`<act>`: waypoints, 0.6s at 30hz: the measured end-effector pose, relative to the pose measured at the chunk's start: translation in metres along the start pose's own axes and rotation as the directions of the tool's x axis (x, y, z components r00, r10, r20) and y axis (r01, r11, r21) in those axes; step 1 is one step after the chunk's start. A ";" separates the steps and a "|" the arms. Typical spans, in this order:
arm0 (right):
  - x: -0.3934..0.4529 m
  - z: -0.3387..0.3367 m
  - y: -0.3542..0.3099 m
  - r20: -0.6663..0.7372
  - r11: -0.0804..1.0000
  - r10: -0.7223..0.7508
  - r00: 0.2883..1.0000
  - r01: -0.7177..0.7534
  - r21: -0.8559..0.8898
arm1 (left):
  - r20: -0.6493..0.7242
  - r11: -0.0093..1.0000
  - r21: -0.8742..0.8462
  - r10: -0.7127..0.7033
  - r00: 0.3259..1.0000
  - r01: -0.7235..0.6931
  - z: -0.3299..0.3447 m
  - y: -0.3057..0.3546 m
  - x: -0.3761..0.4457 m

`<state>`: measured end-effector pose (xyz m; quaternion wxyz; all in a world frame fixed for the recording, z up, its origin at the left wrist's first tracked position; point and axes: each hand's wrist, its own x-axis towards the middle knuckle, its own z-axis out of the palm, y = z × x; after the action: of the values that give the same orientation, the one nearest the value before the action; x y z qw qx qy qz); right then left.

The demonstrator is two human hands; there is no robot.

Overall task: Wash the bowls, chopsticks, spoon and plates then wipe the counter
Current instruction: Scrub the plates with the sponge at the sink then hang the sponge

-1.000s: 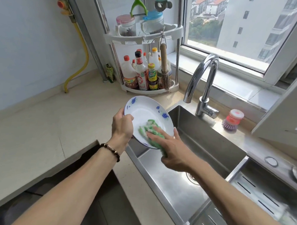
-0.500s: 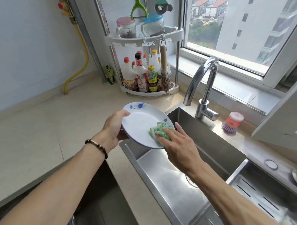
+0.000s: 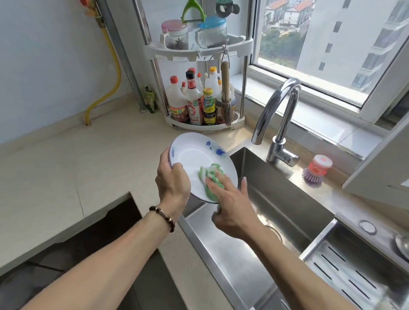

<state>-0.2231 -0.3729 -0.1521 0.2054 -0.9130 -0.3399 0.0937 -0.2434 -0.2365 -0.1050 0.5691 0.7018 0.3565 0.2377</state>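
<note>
Gripping plate (image 3: 194,159) rim: left hand (image 3: 172,179) | right hand (image 3: 231,207) flat, pressing sponge (image 3: 212,178) on plate

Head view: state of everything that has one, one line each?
Plate: tilted, held over the sink's left edge.
Left hand: grips the plate's rim.
Right hand: presses the scrubber, fingers straight.
Scrubber: on the plate's face, under the fingers.
Tap: no water visible.
Sink: no dishes visible.
Brush: standing on the ledge, untouched.
</note>
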 end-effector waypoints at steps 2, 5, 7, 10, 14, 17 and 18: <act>-0.003 0.001 -0.009 0.043 0.995 -0.093 0.995 0.092 0.031 | 0.014 1.000 0.001 0.008 1.000 -0.008 -0.003 0.001 0.005; -0.001 -0.001 0.012 0.091 0.994 -0.103 0.991 0.106 -0.036 | 0.105 0.997 0.050 0.050 0.993 -0.056 -0.008 0.003 0.007; 0.005 -0.005 0.020 0.089 0.995 -0.039 0.995 0.046 -0.084 | 0.088 0.996 0.050 0.065 0.994 -0.070 -0.006 0.005 0.009; 0.000 0.002 -0.003 0.078 0.992 -0.123 0.989 0.120 0.043 | 0.024 0.996 0.053 0.071 0.997 -0.073 -0.005 0.002 0.015; 0.000 0.004 0.020 0.088 0.992 -0.125 0.988 0.125 0.014 | 0.104 0.993 0.072 0.091 0.990 -0.098 -0.006 -0.003 0.016; 0.001 0.002 0.019 0.078 0.995 -0.100 0.992 0.100 -0.004 | 0.038 0.994 0.069 0.085 0.996 -0.087 -0.004 -0.003 0.012; -0.001 0.005 0.010 0.069 0.989 -0.142 0.987 0.138 0.056 | 0.014 0.994 0.068 0.083 0.996 -0.083 -0.004 -0.003 0.013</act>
<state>-0.2198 -0.3791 -0.1611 0.2223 -0.8772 -0.4080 0.1211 -0.2389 -0.2236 -0.1081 0.5361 0.7365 0.3319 0.2449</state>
